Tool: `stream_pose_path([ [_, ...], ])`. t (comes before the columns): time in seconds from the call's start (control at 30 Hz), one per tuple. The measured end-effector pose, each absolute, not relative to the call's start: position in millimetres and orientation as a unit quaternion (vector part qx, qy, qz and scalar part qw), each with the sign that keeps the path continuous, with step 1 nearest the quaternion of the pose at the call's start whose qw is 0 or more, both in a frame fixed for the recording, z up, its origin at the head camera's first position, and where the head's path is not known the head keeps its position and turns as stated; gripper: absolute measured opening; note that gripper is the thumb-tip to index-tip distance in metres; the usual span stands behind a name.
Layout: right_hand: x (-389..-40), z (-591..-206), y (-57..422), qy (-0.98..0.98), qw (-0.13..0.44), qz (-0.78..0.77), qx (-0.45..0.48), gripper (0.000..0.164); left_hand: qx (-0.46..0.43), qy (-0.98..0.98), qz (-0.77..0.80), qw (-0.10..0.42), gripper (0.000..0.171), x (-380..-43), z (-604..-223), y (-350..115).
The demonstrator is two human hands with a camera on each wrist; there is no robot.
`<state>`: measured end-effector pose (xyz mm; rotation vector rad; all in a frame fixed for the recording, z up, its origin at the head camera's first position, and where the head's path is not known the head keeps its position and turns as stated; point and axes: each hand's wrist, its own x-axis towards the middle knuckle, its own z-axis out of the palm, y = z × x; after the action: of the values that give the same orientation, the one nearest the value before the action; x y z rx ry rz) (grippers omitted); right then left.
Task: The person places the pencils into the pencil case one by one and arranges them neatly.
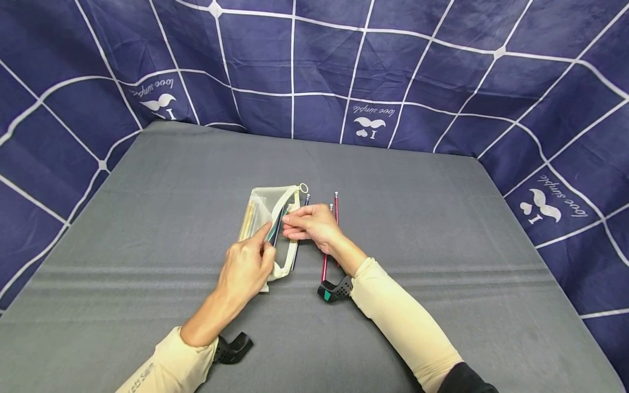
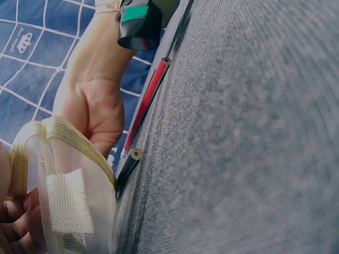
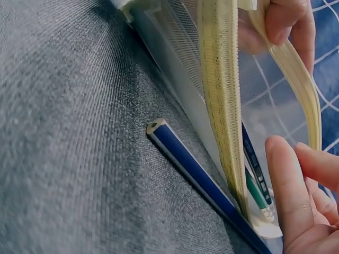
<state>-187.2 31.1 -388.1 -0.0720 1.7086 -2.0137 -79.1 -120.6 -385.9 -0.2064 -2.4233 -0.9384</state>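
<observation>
A see-through mesh pencil pouch [image 1: 267,196] with a cream zip lies unzipped on the grey surface. My left hand [image 1: 245,262] pinches one side of its zip edge, and the mouth gapes toward the right. At that mouth is my right hand [image 1: 316,225], thumb and fingers loosely bent with nothing visible between them. Inside the pouch, close to the right fingertips, lie a green pencil [image 3: 254,190] and a dark blue pencil [image 3: 253,159]. Another blue pencil [image 3: 190,166] rests on the cloth along the pouch's right side, partly hidden by the pouch in the head view.
Two red pencils, one farther back [image 1: 336,202] and one nearer [image 1: 324,267], lie under and beside the right forearm. A zip ring [image 1: 303,188] sits at the pouch's far corner. A blue gridded curtain [image 1: 324,65] rises behind the grey table [image 1: 417,218].
</observation>
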Motion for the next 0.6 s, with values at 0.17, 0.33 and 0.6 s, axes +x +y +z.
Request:
stream_pose_path([
  [0.17, -187.3, -386.7, 32.9, 0.62, 0.237, -0.748, -0.024, 0.013, -0.079, -0.896, -0.345, 0.267, 0.041, -79.5, -385.8, -120.3],
  [0.33, -187.2, -386.0, 35.5, 0.617, 0.237, -0.75, -0.031, 0.014, -0.078, -0.897, -0.343, 0.269, 0.041, -79.3, -386.1, -120.3],
  [0.6, -186.9, -383.9, 39.5, 0.615, 0.235, -0.752, -0.028, 0.015, -0.081, -0.894, -0.343, 0.276, 0.04, -79.3, -386.2, -121.1],
])
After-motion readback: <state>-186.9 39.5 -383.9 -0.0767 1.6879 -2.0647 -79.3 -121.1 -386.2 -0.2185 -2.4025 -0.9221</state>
